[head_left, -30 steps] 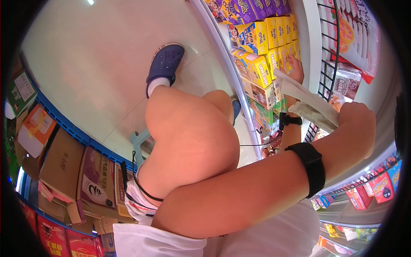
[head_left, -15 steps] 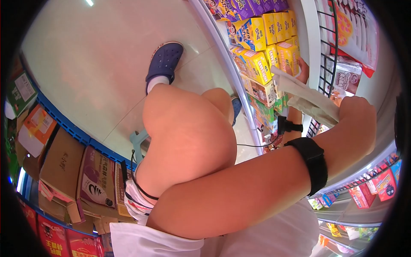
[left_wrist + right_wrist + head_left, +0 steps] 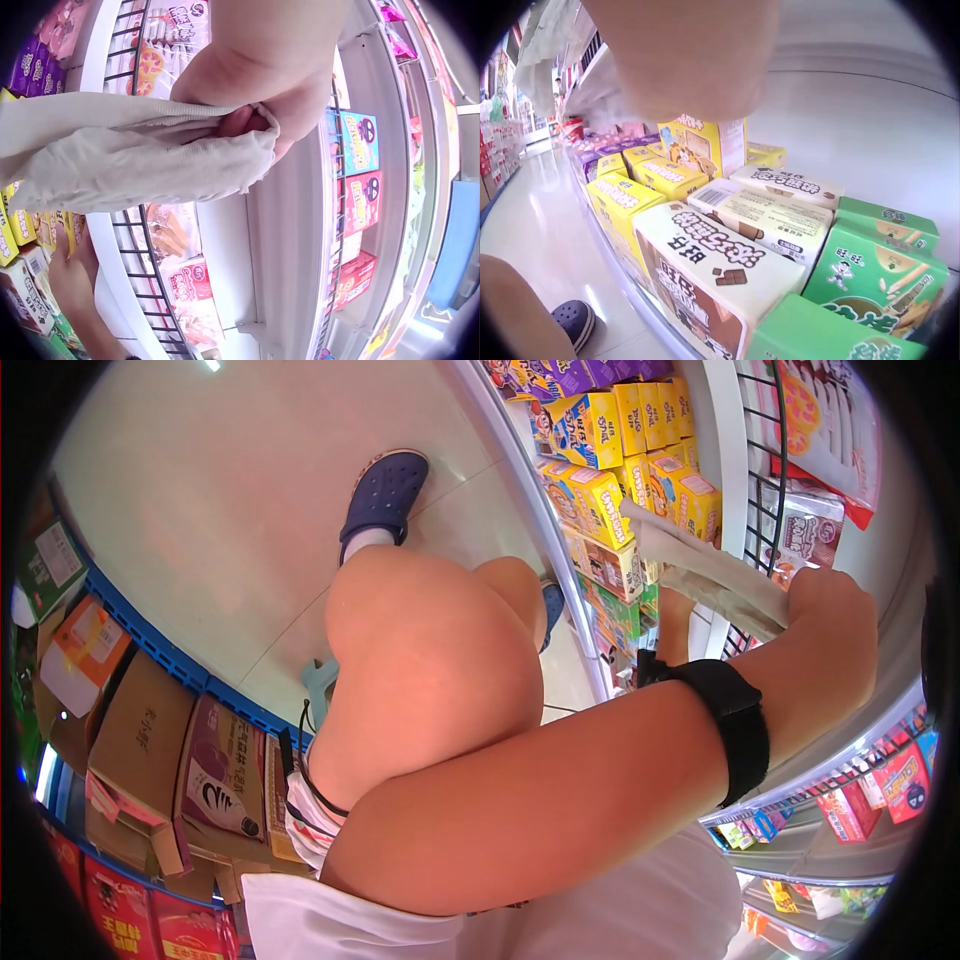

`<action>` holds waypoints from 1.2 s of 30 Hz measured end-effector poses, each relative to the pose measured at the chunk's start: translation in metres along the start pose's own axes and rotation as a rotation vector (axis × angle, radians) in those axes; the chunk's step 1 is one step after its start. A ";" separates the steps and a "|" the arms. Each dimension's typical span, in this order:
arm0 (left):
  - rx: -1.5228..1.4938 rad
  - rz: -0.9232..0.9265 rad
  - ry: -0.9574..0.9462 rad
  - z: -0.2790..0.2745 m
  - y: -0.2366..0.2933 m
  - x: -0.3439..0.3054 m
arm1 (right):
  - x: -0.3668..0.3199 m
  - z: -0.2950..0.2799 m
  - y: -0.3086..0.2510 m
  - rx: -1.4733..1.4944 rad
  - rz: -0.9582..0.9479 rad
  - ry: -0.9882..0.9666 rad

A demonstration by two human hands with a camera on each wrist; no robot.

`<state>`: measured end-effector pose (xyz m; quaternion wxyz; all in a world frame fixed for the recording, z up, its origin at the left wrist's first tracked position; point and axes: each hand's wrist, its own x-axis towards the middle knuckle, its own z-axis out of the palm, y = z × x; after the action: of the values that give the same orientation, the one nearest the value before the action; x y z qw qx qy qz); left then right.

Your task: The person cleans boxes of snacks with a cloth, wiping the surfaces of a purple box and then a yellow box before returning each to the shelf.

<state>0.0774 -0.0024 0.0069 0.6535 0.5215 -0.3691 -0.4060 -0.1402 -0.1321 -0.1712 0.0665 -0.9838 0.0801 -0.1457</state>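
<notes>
My left hand (image 3: 832, 622) grips a whitish cloth (image 3: 712, 575); in the left wrist view its fingers curl into the bunched end, and the cloth (image 3: 142, 161) stretches left. My right hand (image 3: 75, 271) is at the shelf, holding a yellow box (image 3: 687, 498) by its back side. In the head view the cloth hides most of that hand. The right wrist view has the hand (image 3: 686, 64) blurred over the upright yellow box (image 3: 705, 146), which stands higher than its neighbours; the fingertips are hidden there.
Yellow boxes (image 3: 585, 505), brown-and-white boxes (image 3: 720, 277) and green boxes (image 3: 877, 274) line the low shelf. A black wire rack (image 3: 765, 490) borders the upper shelf. Cartons (image 3: 145, 745) stand across the aisle, and a blue clog (image 3: 385, 495) is on the floor.
The right hand's fingers have gone behind the cloth, and a yellow box has come out toward the camera from the row. My left hand with the cloth has shifted slightly upward in the head view.
</notes>
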 end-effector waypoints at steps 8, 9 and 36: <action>0.000 0.035 0.012 -0.025 -0.002 -0.009 | -0.008 -0.008 -0.008 -0.014 -0.033 0.008; -0.001 0.041 0.015 -0.030 0.000 -0.013 | -0.009 -0.010 -0.009 -0.017 -0.039 0.009; 0.155 -0.136 -0.382 -0.011 0.016 -0.063 | -0.057 -0.267 -0.192 0.259 0.074 0.391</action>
<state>0.0647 0.0620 0.0170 0.5005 0.5076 -0.4803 -0.5110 -0.2464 0.0375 0.0959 0.1807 -0.9166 0.1081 -0.3398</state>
